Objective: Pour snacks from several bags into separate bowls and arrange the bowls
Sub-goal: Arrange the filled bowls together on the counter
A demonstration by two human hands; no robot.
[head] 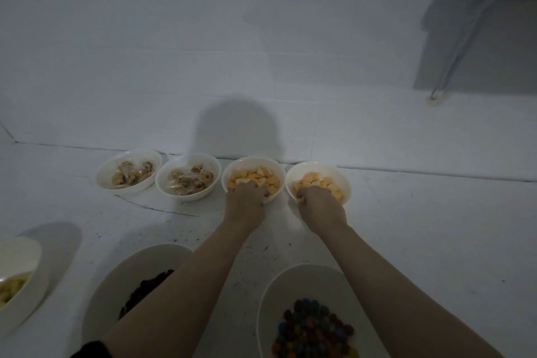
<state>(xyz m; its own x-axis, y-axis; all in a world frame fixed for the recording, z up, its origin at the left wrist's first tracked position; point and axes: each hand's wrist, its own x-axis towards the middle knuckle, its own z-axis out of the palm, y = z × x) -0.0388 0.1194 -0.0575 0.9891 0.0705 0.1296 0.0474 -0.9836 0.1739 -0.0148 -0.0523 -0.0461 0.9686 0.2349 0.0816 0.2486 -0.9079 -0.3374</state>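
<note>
I see my left hand (246, 197) gripping near rim of one orange-snack bowl (253, 167), fingers curled; right hand (319, 201) same on 2nd orange bowl (322, 171). Both bowls at far wall, beside two pretzel bowls (158, 173).

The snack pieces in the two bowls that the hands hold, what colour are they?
Orange-yellow, in both bowls, seen best in the head view, the only one.
</note>
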